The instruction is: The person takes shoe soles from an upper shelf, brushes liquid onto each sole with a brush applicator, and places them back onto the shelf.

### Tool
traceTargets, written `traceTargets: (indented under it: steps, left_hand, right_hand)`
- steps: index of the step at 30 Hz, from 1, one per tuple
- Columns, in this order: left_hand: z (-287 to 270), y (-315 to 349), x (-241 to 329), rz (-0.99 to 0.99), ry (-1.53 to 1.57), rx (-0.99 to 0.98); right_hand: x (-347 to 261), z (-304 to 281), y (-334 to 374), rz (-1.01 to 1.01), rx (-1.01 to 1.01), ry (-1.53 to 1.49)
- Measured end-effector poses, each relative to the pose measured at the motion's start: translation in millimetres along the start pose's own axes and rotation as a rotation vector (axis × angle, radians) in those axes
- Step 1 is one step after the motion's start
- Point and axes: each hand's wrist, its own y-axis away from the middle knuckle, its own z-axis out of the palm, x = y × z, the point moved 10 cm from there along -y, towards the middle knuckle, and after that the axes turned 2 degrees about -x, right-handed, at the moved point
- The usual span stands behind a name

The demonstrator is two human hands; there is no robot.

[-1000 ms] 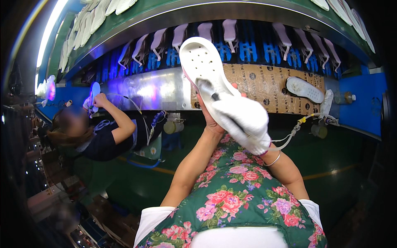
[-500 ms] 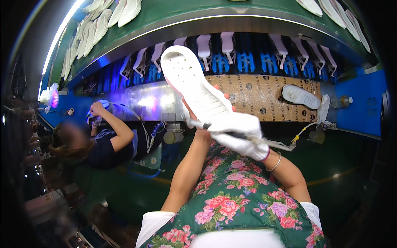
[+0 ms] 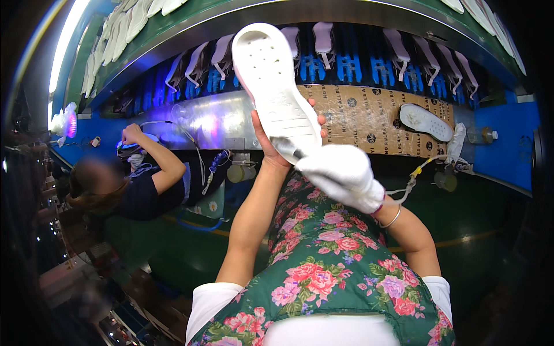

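A white shoe sole (image 3: 270, 78) is held up above the bench, its hollow side toward me and its holed end farthest away. My bare left hand (image 3: 266, 141) is closed around it from below, with fingertips showing along its right edge. In a white glove, my right hand (image 3: 341, 176) grips a brush-like tool (image 3: 287, 146) with a dark handle and a greyish tip. Blurred by motion, the tip overlaps the near left edge of the sole; I cannot tell whether it touches. A thin clear hose (image 3: 404, 193) trails rightward from behind the right wrist.
A second sole (image 3: 426, 121) lies on the brown printed covering (image 3: 352, 130) of the bench. Pinkish straps or uppers (image 3: 324, 40) hang on a blue rack behind. More soles line the green upper shelf (image 3: 231, 12). At left, a co-worker's arm (image 3: 164, 155) is raised over the bench.
My left hand has moved the sole farther away and a little right, more upright. The tool's tip has shifted up and right along its near end. The head view has tilted slightly.
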Motion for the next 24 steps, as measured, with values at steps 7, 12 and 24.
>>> traceTargets:
  steps: [7,12,24]
  left_hand:
    - [-13,6,13,-0.040,-0.054,0.065]
    - [13,-8,14,-0.076,-0.022,-0.129]
    - [14,-9,2,-0.328,-0.014,0.053]
  right_hand:
    - [37,1,6,0.304,0.101,-0.248]
    - [-3,18,9,0.072,-0.048,-0.385]
    - [-13,21,12,-0.010,-0.022,-0.168]
